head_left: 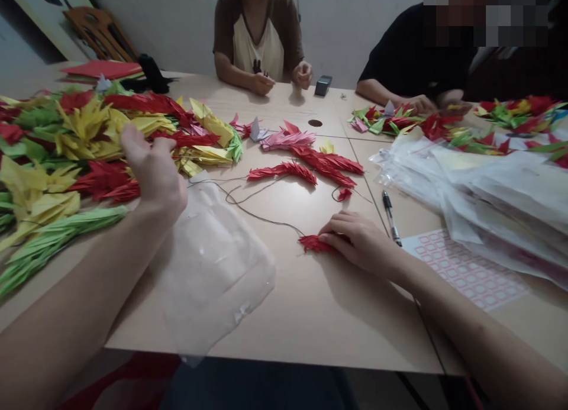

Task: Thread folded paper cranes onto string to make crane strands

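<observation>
My left hand (155,170) hovers over the near edge of a big heap of folded paper cranes (84,126) in yellow, red and green. Slightly blurred, it has its fingers apart and nothing visible between them. My right hand (359,241) rests on the table with its fingers closed around a short bunch of red paper cranes (310,243), mostly covered by the hand. From that bunch a dark thread (266,219) curls left across the table. Further back lie more strings of red cranes (284,172) and a single small red crane (344,194).
A clear plastic bag (217,268) lies flat between my arms. To the right are a pen (391,218), a sticker sheet (470,268) and stacked plastic bags (488,185). Two people sit across the table (284,315), near a dark phone-like device (323,85) and more cranes (394,117).
</observation>
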